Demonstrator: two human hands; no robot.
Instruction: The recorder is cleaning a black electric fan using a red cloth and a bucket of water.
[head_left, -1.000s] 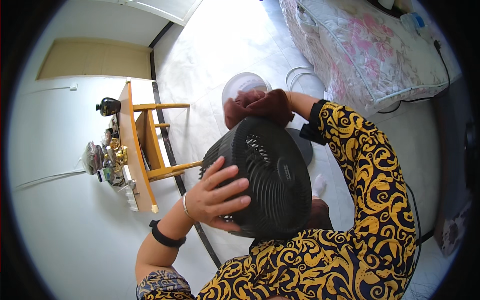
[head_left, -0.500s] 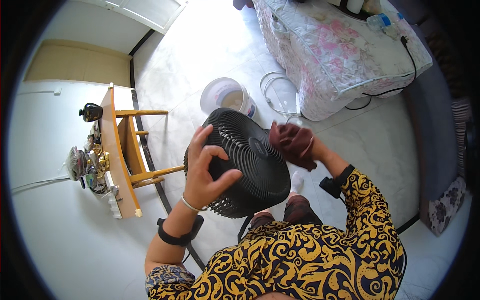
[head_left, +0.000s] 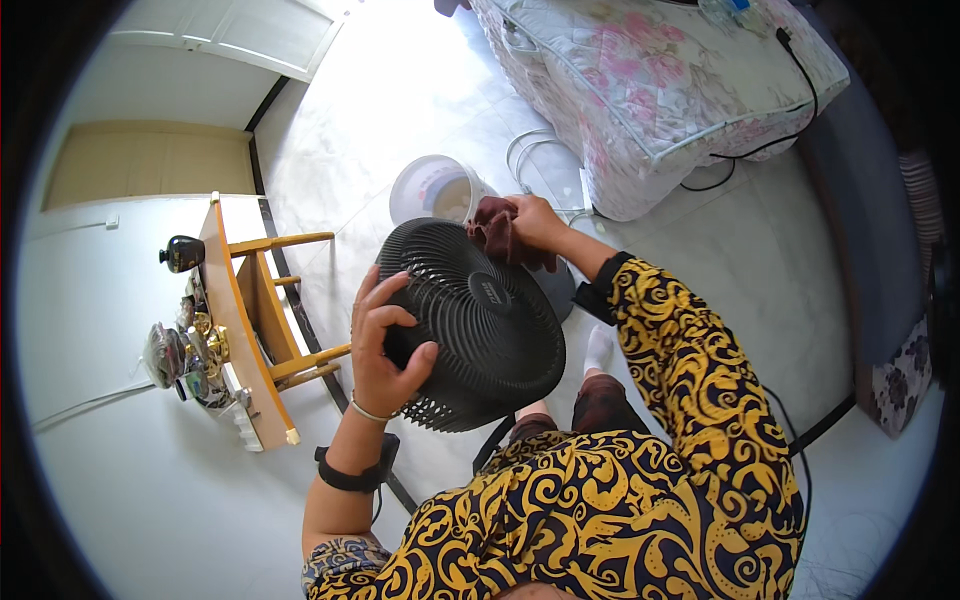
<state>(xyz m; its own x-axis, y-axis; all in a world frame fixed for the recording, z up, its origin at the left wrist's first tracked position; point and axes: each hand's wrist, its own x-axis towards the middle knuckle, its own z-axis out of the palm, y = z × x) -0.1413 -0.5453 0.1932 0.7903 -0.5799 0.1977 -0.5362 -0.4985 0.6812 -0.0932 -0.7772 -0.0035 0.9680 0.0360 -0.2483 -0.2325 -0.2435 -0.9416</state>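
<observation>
Left hand (head_left: 383, 345) bracing a black fan head (head_left: 490, 345), right hand (head_left: 538, 222) pressing a maroon cloth (head_left: 496, 232) to its rim

The black fan head is tilting in front of the person's body, its spiral grille facing up and to the right. The left hand is resting against its left side, curved, with thumb and fingers standing apart; how firmly it is pressing, I cannot tell. It is probably bracing the casing so that the grille is not swinging under pressure from the other side. The right hand is closing on the maroon cloth, bunching it against the far right part of the rim; the bunching is likely giving the fingers a padded grip. The two hands are staying apart, with the grille lying between them.

Just beyond the fan, a pale bucket (head_left: 402, 187) is standing on the floor, perhaps for being within easy reach of the cloth. A grey round piece (head_left: 553, 291) is showing low behind the fan's right edge, partly hidden. To the left, a wooden table (head_left: 240, 340) is carrying a dark jar (head_left: 184, 254) and crowded small items (head_left: 195, 350); its legs are pointing toward the fan, narrowing the room on that side. Far right, a floral quilted cover (head_left: 640, 110) is bulging toward the floor, and a black cable (head_left: 812, 100) is trailing over it. A pale looped cord (head_left: 512, 150) is lying near the bucket, possibly catching a foot.
</observation>
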